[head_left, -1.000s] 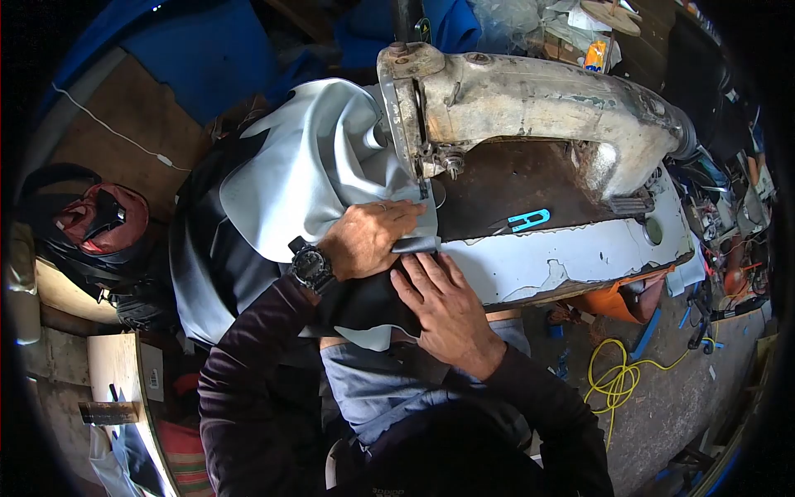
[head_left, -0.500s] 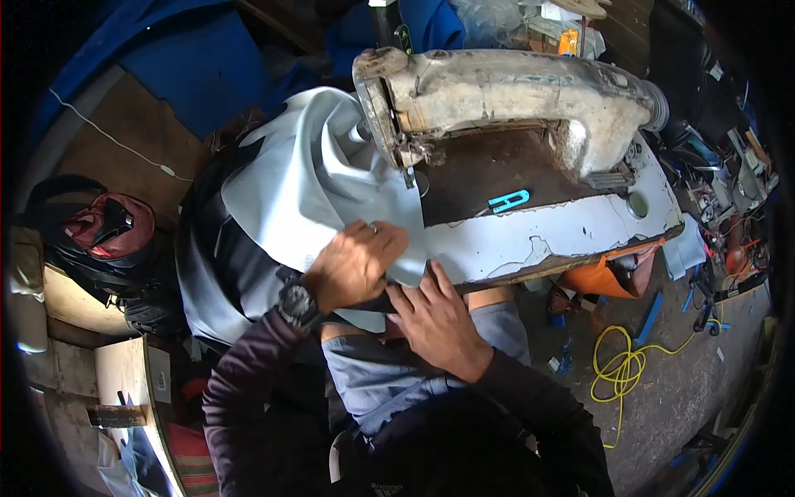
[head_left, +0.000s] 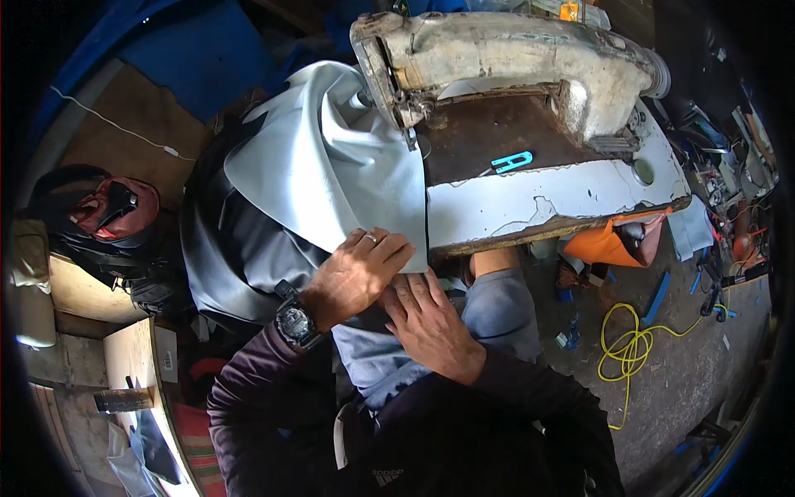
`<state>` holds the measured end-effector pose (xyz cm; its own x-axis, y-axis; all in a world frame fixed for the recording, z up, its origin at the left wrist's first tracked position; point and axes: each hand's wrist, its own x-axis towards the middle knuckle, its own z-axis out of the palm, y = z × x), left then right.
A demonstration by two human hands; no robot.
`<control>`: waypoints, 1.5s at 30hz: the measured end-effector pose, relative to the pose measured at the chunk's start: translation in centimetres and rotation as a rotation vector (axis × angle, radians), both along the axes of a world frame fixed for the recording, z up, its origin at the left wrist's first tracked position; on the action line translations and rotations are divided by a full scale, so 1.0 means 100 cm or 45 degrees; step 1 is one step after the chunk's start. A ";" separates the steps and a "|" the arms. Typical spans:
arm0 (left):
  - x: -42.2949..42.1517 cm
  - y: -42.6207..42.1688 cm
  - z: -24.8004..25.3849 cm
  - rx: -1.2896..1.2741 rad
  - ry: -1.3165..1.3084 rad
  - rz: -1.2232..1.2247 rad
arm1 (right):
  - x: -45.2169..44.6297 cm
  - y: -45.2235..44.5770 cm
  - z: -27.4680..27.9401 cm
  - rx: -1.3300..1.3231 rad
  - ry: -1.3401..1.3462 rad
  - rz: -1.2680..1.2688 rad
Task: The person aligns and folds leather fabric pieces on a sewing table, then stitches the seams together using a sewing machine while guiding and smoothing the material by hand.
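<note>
A pale grey sheet of smooth, leather-like material (head_left: 306, 178) lies in folds at the left end of the sewing machine (head_left: 497, 62), its right edge running beside the needle area. My left hand (head_left: 356, 273), with a ring and a black wristwatch (head_left: 296, 323), has its fingers curled over the sheet's near edge. Close beside it, my right hand (head_left: 432, 325) has its fingertips at the near corner of that edge, fingers together and thumb hidden. Both hands are above my lap, in front of the machine table (head_left: 497, 217). What lies under the fingers is hidden.
A blue thread snipper (head_left: 512, 162) lies on the brown machine bed. Dark material (head_left: 248, 240) hangs below the pale sheet. An orange pouch (head_left: 613, 240) sits under the table's right side. Yellow cord (head_left: 625, 352) is coiled on the floor. A backpack (head_left: 108, 224) stands left.
The view has tilted, so the machine appears higher. Both hands have come nearer my body relative to the table, and the sheet's near part looks flatter and straighter.
</note>
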<state>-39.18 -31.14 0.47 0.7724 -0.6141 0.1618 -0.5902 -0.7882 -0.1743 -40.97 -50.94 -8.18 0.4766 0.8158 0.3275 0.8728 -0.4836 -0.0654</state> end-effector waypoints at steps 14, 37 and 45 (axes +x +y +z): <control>-0.003 -0.004 -0.008 -0.122 0.038 0.047 | 0.039 -0.039 -0.025 1.198 1.691 -0.201; -0.018 -0.017 -0.013 -0.261 0.002 0.017 | 0.035 -0.022 -0.017 1.440 1.985 -0.015; -0.015 -0.012 -0.025 -0.251 -0.096 -0.033 | 0.042 -0.025 -0.013 1.368 1.958 0.031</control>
